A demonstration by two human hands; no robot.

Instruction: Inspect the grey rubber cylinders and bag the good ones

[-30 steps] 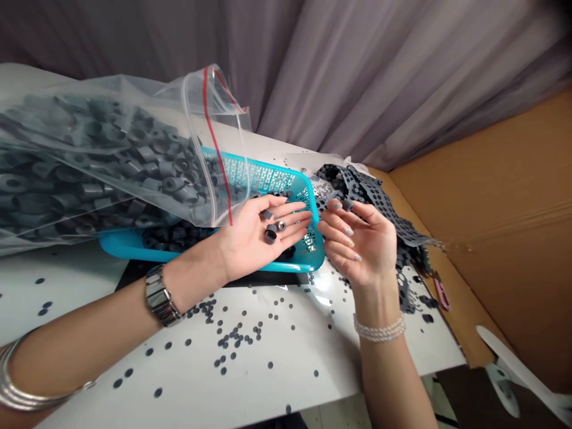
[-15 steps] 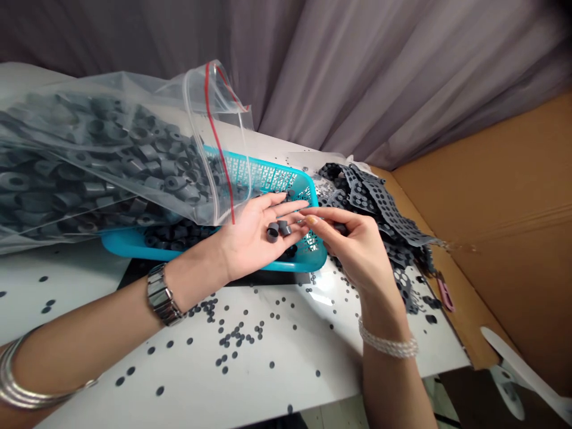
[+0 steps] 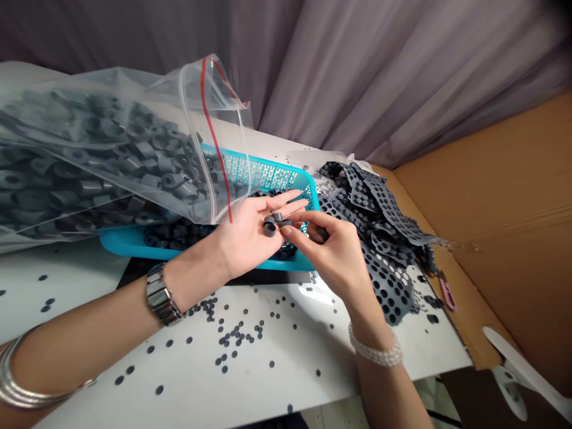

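Above a blue plastic basket point(image 3: 315, 202), my left hand point(image 3: 250, 238) lies palm up with its fingers stretched out. Small dark grey rubber caps point(image 3: 269, 226) rest loose on that palm. My right hand point(image 3: 330, 253) comes in from the right, thumb and forefinger pinched on another dark grey cap point(image 3: 285, 223) just over the left fingers. A further dark piece point(image 3: 322, 233) shows tucked behind its curled fingers. More grey caps point(image 3: 174, 235) lie in the basket, partly hidden by my left forearm and the bag.
A clear zip bag point(image 3: 134, 173) full of grey caps leans over the basket's left side. Perforated grey rubber sheets point(image 3: 386, 208) are heaped at the right, beside a pink-handled tool point(image 3: 447, 293) and a cardboard wall point(image 3: 491, 220). Small dark discs point(image 3: 239, 335) are scattered over the white table point(image 3: 179, 387).
My right hand has moved left, in over my left palm, and now pinches a cap there. Caps on the palm have shifted slightly. More of the perforated sheets shows.
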